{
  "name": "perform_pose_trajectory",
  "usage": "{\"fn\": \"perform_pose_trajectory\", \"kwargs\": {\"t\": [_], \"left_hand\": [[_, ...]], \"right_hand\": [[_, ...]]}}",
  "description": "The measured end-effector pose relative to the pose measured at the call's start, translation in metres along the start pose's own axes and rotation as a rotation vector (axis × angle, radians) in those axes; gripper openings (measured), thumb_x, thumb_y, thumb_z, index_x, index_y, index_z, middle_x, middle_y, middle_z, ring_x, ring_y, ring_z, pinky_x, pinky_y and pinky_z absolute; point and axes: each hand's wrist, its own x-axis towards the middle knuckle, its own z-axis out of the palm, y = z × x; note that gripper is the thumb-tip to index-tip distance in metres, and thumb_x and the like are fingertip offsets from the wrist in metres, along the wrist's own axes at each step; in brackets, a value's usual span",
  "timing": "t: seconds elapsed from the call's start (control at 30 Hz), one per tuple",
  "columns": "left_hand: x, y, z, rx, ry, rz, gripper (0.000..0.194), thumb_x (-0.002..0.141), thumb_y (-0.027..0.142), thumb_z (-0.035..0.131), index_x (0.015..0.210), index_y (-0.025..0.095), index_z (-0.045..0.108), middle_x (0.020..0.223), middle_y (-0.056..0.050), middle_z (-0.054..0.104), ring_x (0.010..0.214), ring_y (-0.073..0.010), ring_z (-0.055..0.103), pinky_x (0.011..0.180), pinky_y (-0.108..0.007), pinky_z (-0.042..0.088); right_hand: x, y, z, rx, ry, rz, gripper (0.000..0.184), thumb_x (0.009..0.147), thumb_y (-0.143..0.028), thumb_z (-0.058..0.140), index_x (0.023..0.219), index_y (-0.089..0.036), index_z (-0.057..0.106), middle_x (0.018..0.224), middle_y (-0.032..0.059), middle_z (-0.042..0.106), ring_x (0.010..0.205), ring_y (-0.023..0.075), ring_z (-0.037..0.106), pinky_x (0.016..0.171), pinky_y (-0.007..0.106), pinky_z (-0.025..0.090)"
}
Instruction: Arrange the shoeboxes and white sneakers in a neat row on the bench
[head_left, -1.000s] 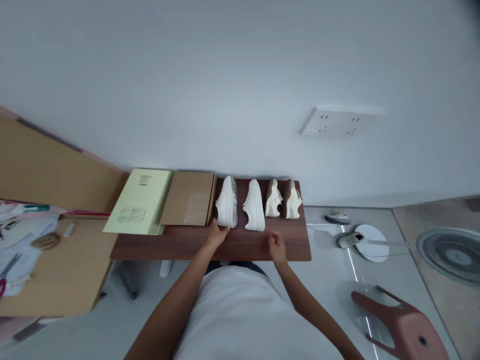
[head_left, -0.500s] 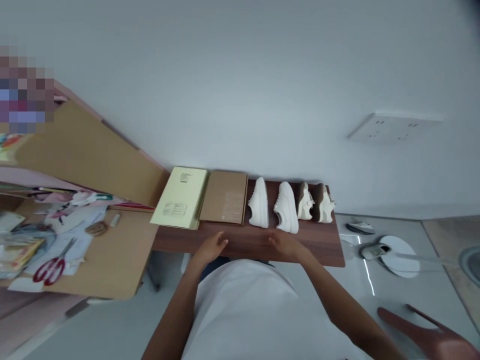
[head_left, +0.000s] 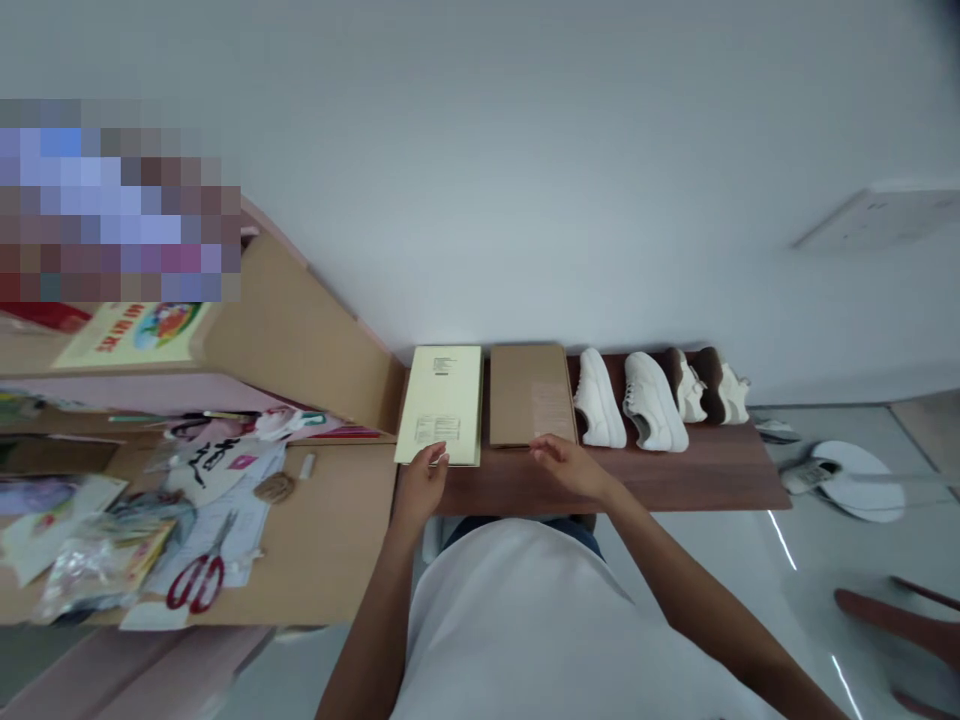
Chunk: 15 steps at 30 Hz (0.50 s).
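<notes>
My left hand [head_left: 425,482] is at the front edge of a pale yellow shoebox [head_left: 442,400], fingers apart and holding nothing; I cannot tell whether it touches the box. By the near right corner of a brown cardboard box [head_left: 523,395] is my right hand [head_left: 568,464], its fingers apart with nothing in them. A pair of white sneakers, one left [head_left: 600,405] and one right [head_left: 654,405], stands beside the brown box. Farther right are two cream-and-brown shoes [head_left: 687,388] [head_left: 725,388]. All of these rest on a dark wooden bench [head_left: 675,482] along the wall.
To the left, a desk [head_left: 330,540] holds red-handled scissors [head_left: 199,580], a twine ball [head_left: 274,487], papers and plastic bags. A wall socket [head_left: 877,218] is at the right. On the floor are a grey shoe [head_left: 810,476], a white round base [head_left: 862,490] and a reddish-brown chair [head_left: 900,615].
The view has turned left, so the bench and its contents appear farther right. My left hand has come to the yellow box's front edge, and my right hand from the sneakers to the brown box.
</notes>
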Motion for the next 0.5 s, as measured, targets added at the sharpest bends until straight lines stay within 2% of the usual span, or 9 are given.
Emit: {"fn": "perform_pose_trajectory", "kwargs": {"t": [0.1,0.23,0.37,0.5], "left_hand": [[0.007,-0.023,-0.030,0.027,0.000,0.008,0.035,0.093,0.032,0.054,0.123,0.019,0.067,0.125,-0.011,0.071,0.116,-0.0237,0.067,0.106,-0.038,0.049],[0.028,-0.042,-0.057,0.026,-0.008,0.032,0.035,0.094,0.034,0.056,0.124,0.020,0.067,0.125,-0.011,0.071,0.116,-0.0238,0.067,0.106,-0.038,0.049],[0.054,-0.054,-0.066,-0.026,-0.009,0.041,0.040,0.093,0.035,0.060,0.129,0.019,0.063,0.131,-0.012,0.068,0.122,-0.0238,0.064,0.110,-0.039,0.046],[0.078,-0.069,-0.062,-0.124,-0.014,-0.049,0.052,0.092,0.037,0.064,0.139,0.017,0.055,0.144,-0.016,0.059,0.132,-0.0259,0.057,0.113,-0.041,0.044]], "right_hand": [[0.012,-0.014,0.035,0.009,0.009,0.006,0.026,0.089,-0.029,0.061,0.112,-0.021,0.069,0.105,0.0076,0.074,0.099,0.0240,0.069,0.094,0.042,0.052],[0.036,-0.032,0.074,-0.018,0.039,0.082,0.048,0.085,-0.023,0.065,0.132,-0.018,0.060,0.113,0.0102,0.072,0.093,0.0213,0.070,0.094,0.042,0.052],[0.064,-0.042,0.102,0.011,0.102,0.133,0.067,0.083,-0.024,0.069,0.146,-0.017,0.048,0.133,0.0149,0.065,0.111,0.0240,0.066,0.102,0.044,0.050],[0.090,-0.038,0.125,0.058,0.146,0.225,0.078,0.083,-0.028,0.070,0.153,-0.016,0.037,0.149,0.0193,0.052,0.133,0.0300,0.055,0.111,0.048,0.045]]}}
